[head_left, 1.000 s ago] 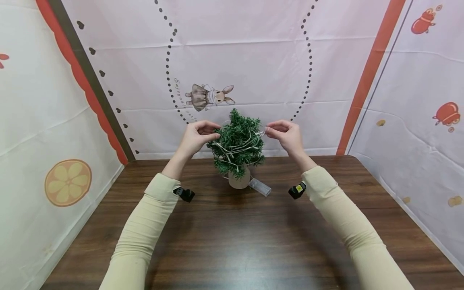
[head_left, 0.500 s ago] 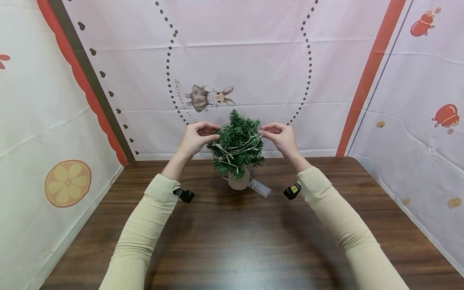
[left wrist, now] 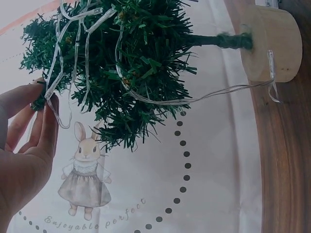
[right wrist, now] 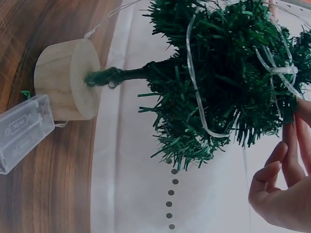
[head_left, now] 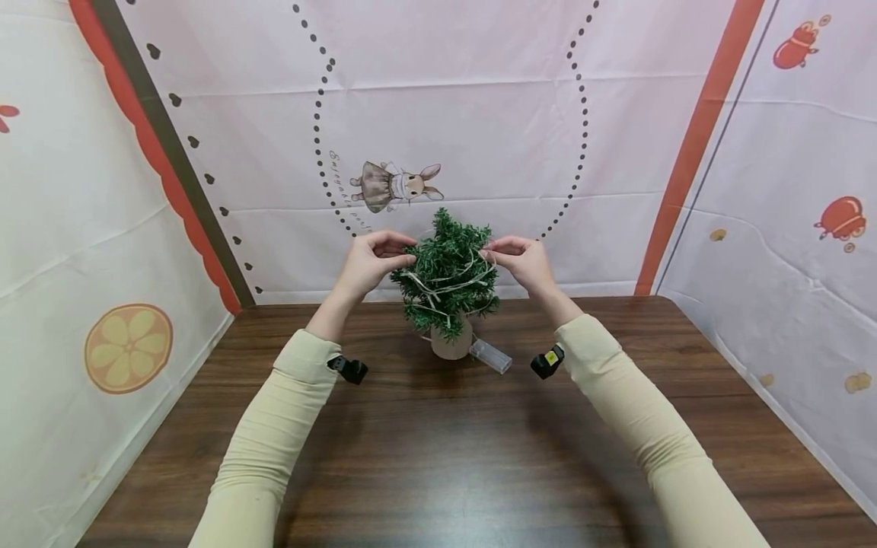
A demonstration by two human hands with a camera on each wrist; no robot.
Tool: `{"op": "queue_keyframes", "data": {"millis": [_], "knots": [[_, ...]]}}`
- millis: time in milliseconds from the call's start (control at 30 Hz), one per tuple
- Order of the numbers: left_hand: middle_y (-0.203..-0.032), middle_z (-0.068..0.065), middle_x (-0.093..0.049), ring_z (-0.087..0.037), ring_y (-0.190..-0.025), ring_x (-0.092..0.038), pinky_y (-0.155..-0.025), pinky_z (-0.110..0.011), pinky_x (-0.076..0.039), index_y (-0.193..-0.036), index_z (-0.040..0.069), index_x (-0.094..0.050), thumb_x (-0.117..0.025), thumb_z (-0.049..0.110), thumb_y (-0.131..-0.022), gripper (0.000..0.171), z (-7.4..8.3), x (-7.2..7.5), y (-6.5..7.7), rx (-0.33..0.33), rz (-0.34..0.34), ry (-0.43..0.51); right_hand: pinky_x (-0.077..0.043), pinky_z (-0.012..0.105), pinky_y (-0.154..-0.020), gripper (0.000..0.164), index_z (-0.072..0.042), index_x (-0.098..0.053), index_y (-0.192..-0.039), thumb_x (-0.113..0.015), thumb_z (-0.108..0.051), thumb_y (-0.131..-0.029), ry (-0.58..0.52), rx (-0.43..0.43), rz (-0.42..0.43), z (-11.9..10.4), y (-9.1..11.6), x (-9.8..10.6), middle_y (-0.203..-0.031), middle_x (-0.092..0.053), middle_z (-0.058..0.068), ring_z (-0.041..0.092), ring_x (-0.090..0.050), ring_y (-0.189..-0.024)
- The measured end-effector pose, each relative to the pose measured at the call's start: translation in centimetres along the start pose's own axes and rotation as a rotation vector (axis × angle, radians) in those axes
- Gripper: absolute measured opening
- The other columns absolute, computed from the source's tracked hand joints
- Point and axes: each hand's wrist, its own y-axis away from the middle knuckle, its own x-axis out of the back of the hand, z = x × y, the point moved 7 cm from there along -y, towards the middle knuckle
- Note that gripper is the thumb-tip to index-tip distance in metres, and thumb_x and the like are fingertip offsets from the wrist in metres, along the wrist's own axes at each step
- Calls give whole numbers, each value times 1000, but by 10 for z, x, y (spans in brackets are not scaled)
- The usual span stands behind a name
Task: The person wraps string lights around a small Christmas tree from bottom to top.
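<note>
A small artificial Christmas tree [head_left: 448, 266] stands on a round pale wooden base [head_left: 452, 344], wound with a clear-wired string of lights [right wrist: 196, 87]. My left hand [head_left: 365, 265] is at the tree's left side; in the left wrist view, the thumb and fingers pinch a green branch tip beside a loop of the wire. On the other side, my right hand [head_left: 526, 263] has its thumb and fingertips together at the foliage, where the light string meets them. Foliage partly hides those right fingertips. A clear battery box [head_left: 491, 355] lies against the base's right side.
The dark wooden table [head_left: 438, 449] reaches to a pale printed cloth backdrop [head_left: 466, 137] close behind the tree. Cloth also hangs along the left and right sides. A thin wire [left wrist: 233, 90] runs from the foliage down to the base.
My right hand has moved left, from just off the tree's right side to its foliage, bringing the light string's wire in against the branches. My left hand has stayed in place.
</note>
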Motion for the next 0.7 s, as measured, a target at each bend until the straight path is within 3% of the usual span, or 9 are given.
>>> {"op": "queue_keyframes", "data": {"millis": [100, 267, 400, 533, 700], "knots": [[-103, -6, -70, -19, -91, -67, -83, -26, -55, -108, 8, -69, -78, 17, -79, 32, 0, 0, 0, -5, 3, 4, -46, 33, -99, 26, 2, -69, -103, -73, -16, -84, 41, -36, -7, 1, 0, 0, -107, -71, 9, 11, -64, -99], [-102, -4, -70, -16, -90, -67, -82, -26, -55, -106, 10, -70, -78, 16, -79, 29, -2, 1, -1, -7, 8, 12, -43, 37, -102, 29, 0, -69, -106, -73, -19, -84, 85, -91, -48, 2, 0, -5, -110, -69, 5, 16, -61, -106], [-103, -4, -70, -18, -91, -67, -82, -26, -55, -107, 10, -70, -77, 15, -80, 28, -2, 1, -1, 0, 6, 6, -47, 30, -87, 28, -1, -69, -109, -70, -18, -86, 105, -113, -85, 3, 1, -8, -107, -68, 2, 12, -63, -96], [-104, -6, -70, -20, -93, -66, -82, -26, -55, -107, 10, -70, -76, 12, -80, 27, -1, 0, 0, 13, 4, 0, -43, 23, -69, 29, -3, -69, -110, -70, -21, -87, 134, -113, -88, 4, 2, -6, -99, -68, -7, 7, -62, -86], [-109, -15, -68, -31, -98, -64, -83, -24, -54, -108, 5, -68, -75, 9, -81, 28, 9, 0, 4, 24, -6, 14, -40, 20, -63, 29, -4, -69, -109, -70, -21, -87, 136, -86, -107, 2, 3, -5, -95, -69, -10, 6, -60, -82]]}}
